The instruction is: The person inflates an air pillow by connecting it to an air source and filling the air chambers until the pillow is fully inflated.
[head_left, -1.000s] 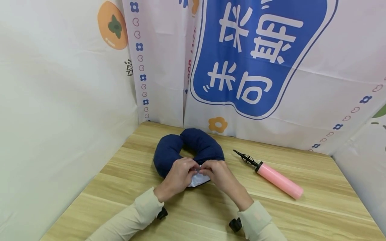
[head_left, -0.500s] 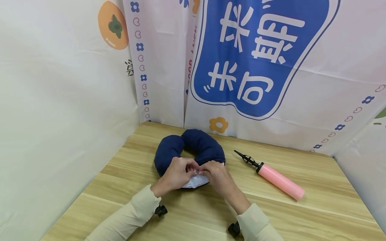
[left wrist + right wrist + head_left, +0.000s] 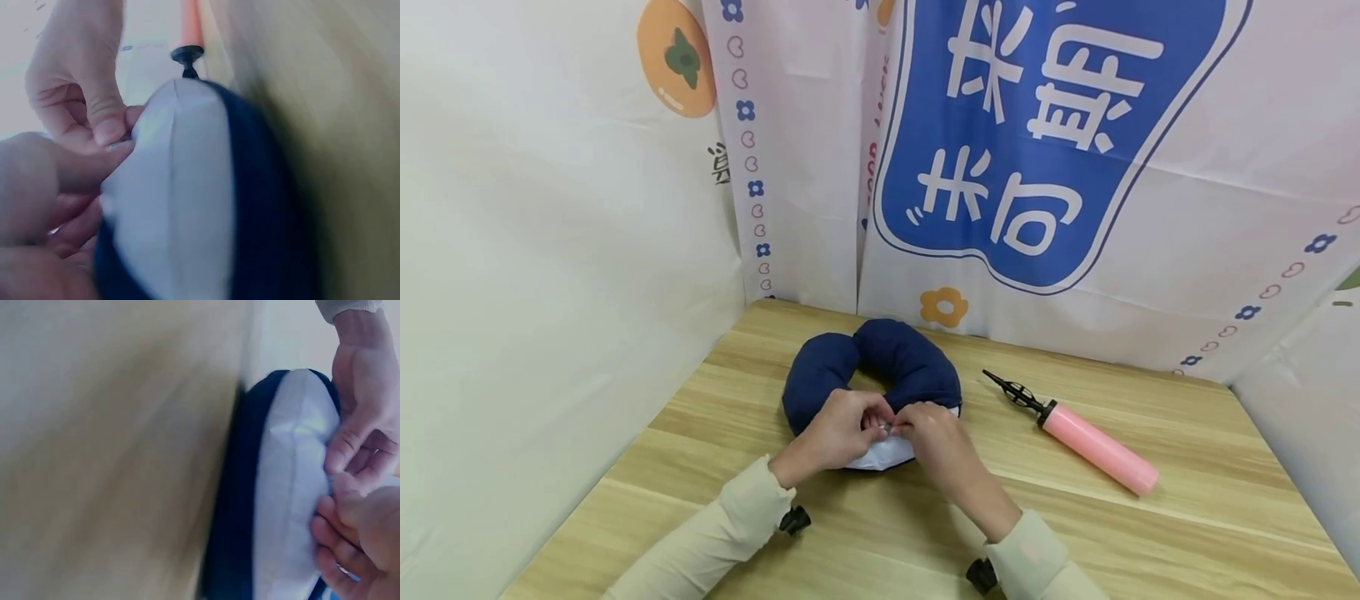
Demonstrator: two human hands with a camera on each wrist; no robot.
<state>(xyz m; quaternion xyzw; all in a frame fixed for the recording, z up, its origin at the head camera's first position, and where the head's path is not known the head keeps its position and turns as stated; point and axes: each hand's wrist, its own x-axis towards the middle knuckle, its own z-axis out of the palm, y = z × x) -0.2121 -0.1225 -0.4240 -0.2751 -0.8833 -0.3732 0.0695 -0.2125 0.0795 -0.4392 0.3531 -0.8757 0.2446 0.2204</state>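
A navy U-shaped neck pillow [image 3: 917, 362] lies on the wooden table, its opening toward the back wall. Along its front the navy cover is parted, and the smooth white inner [image 3: 883, 455] shows. My left hand [image 3: 841, 429] holds the top of the white inner from the left, thumb and index finger curled. From the right, my right hand [image 3: 936, 433] pinches at the same spot. Between the fingertips is a small clear piece, perhaps a valve [image 3: 119, 144], mostly hidden. In the right wrist view, both thumbs nearly meet beside the white inner [image 3: 290, 481].
A pink hand pump [image 3: 1097, 447] with a black nozzle [image 3: 1015, 394] lies right of the pillow on the wooden table [image 3: 865, 554]. Behind stands a printed cloth wall [image 3: 805, 167]; a white cloth wall [image 3: 565, 250] bounds the left side.
Both hands have shifted slightly left along the white inner, still fingering the same small spot. A gap has opened between the left thumb and index finger. The pillow has hardly moved.
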